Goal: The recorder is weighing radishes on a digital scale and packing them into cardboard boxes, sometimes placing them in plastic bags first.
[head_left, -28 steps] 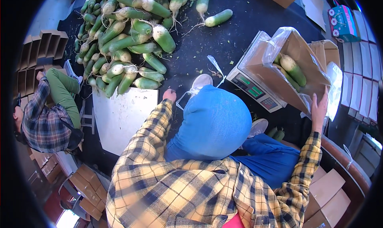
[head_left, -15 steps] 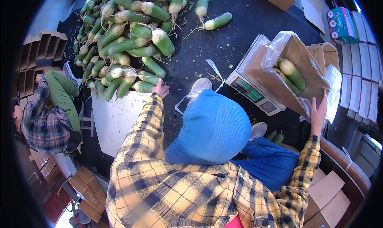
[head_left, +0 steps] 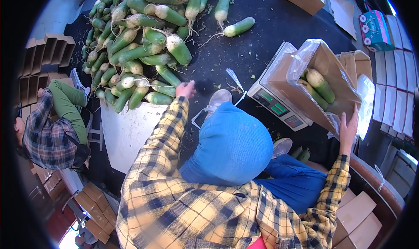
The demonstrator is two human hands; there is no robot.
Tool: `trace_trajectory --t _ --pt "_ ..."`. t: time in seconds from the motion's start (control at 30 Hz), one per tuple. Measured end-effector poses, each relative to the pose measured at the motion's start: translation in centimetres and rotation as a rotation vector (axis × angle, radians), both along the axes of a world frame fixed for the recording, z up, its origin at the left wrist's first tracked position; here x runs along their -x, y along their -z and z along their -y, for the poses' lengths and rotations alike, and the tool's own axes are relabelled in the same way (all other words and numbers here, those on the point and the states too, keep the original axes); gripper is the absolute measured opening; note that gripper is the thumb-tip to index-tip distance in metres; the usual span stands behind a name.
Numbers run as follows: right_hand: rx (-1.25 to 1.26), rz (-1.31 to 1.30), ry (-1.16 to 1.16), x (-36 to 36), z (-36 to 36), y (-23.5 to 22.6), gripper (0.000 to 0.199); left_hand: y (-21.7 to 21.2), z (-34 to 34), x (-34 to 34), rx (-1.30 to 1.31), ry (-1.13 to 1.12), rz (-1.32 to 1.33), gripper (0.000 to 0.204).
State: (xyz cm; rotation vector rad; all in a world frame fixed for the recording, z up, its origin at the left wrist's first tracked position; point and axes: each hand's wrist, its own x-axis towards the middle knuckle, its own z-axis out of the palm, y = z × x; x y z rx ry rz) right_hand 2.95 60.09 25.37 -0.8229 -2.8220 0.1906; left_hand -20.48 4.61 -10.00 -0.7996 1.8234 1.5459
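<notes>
At the near right edge of the large pile of green-and-white radishes [head_left: 139, 52], my left hand [head_left: 186, 89] hovers with loosely bent fingers. Nothing shows in it, and it is just beside a radish [head_left: 168, 76] at the pile's edge. My right hand [head_left: 348, 129] grips the near side of an open cardboard box [head_left: 291, 84], fingers over its rim. The box is lined with clear plastic and stands tilted on a digital scale [head_left: 279, 107] with a lit green display. Inside it lie radishes [head_left: 320, 84]; its lower corner is partly hidden.
Two loose radishes [head_left: 239, 26] lie apart from the pile on the dark floor sheet. A white board [head_left: 126, 129] sits below the pile. White string [head_left: 235, 81] lies near my shoe. Another person [head_left: 54, 127] sits at left. Stacked boxes [head_left: 397, 83] line the right.
My left hand has moved a little right and away from me along the pile's edge. The box has shifted slightly on the scale, my right hand still on its rim.
</notes>
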Motion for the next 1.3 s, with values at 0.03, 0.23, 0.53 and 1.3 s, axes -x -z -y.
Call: trace_trajectory --t 0.03,0.23,0.53,1.3 --pt "-0.007 0.009 0.008 -0.2 -0.1 -0.1 0.06 -0.2 -0.5 1.6 0.098 0.037 -0.186 0.035" --pt "0.03 0.005 -0.001 0.7 1.0 0.2 0.06 -3.3 2.0 16.4 0.482 -0.067 -0.687 0.058" --pt "0.041 0.012 0.023 1.0 1.0 0.2 0.059 -6.9 -0.5 17.6 0.125 0.127 -0.498 0.041" --pt "0.038 0.059 0.08 1.1 1.2 -0.3 0.056 -1.4 1.5 22.8 -0.679 -0.999 -0.1 0.044"
